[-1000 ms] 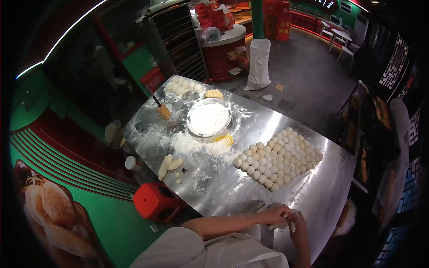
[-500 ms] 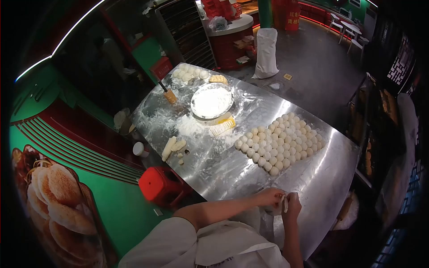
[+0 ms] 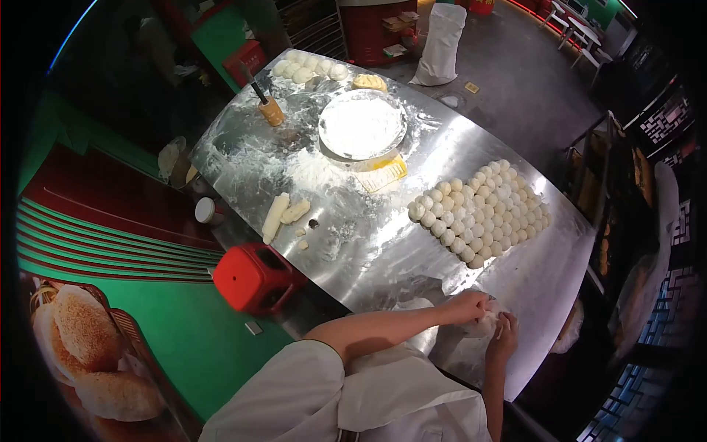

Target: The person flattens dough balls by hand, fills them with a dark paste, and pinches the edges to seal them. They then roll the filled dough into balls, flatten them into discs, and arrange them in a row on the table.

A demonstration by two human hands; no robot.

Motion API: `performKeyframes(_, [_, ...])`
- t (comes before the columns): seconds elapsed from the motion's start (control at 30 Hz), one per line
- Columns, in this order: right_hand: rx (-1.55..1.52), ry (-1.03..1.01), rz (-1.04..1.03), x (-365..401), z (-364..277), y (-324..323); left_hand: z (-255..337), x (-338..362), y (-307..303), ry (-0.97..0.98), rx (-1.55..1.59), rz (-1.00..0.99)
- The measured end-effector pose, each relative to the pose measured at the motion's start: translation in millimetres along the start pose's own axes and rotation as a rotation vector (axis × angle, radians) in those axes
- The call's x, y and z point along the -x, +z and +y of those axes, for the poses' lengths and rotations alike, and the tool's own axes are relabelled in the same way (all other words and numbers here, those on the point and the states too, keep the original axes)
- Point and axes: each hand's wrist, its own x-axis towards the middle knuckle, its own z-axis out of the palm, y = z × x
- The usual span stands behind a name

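Note:
At the near edge of the steel table (image 3: 353, 272), my left hand (image 3: 465, 307) and my right hand (image 3: 504, 333) are close together. Their fingers are closed in a pinch on a small whitish crumpled thing (image 3: 484, 323) stretched between them; I cannot make out whether it is thin plastic or dough. Just beyond my hands lies a block of many round, floured dough balls (image 3: 482, 214), packed in tight rows.
A bowl of flour (image 3: 362, 124) stands mid-table with a yellow-and-white packet (image 3: 381, 174) beside it. Left of these are dough rolls (image 3: 276, 218) and a wooden-handled scraper (image 3: 271, 111). More dough balls (image 3: 303, 74) sit at the far corner. A red stool (image 3: 252, 278) stands by the left edge.
The view has tilted downward. The whitish thing, a narrow upright strip before, is now spread wider, and my hands have moved slightly apart.

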Motion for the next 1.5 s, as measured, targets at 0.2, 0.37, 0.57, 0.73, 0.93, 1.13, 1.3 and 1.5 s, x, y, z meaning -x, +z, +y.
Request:
performKeyframes(0.2, [-0.068,0.130,-0.147,-11.0,-61.7,-13.5,-33.2,1.9,-36.5,0.025,-0.045,-0.069])
performKeyframes(0.37, [0.264,0.194,-0.471,-20.9,-54.8,13.8,-37.5,9.8,-87.7,0.010,-0.064,-0.159])
performKeyframes(0.57, [-0.551,0.684,-0.079,-73.8,-33.2,-31.9,-51.3,17.5,-291.7,0.133,-0.736,0.710])
performKeyframes(0.73, [-0.610,0.465,0.113,-209.4,-99.0,-79.9,-53.1,2.3,-385.4,-0.260,-1.049,0.607])
performKeyframes(0.93, [-0.608,0.278,0.089,-351.5,-144.3,-44.3,-42.6,-8.4,-401.4,-0.343,-1.133,0.480])
performKeyframes(1.13, [-0.570,0.252,-0.224,-450.2,-126.0,59.3,-24.9,-1.4,-407.7,-0.303,-1.102,0.427])
performKeyframes(1.3, [-0.028,-0.338,-0.081,-433.1,-158.8,135.9,-38.7,15.9,-407.9,-0.083,-0.967,0.726])
performKeyframes(1.5, [-0.467,0.104,-0.615,-303.0,-217.2,210.3,-86.6,50.3,-404.6,-0.231,0.087,0.770])
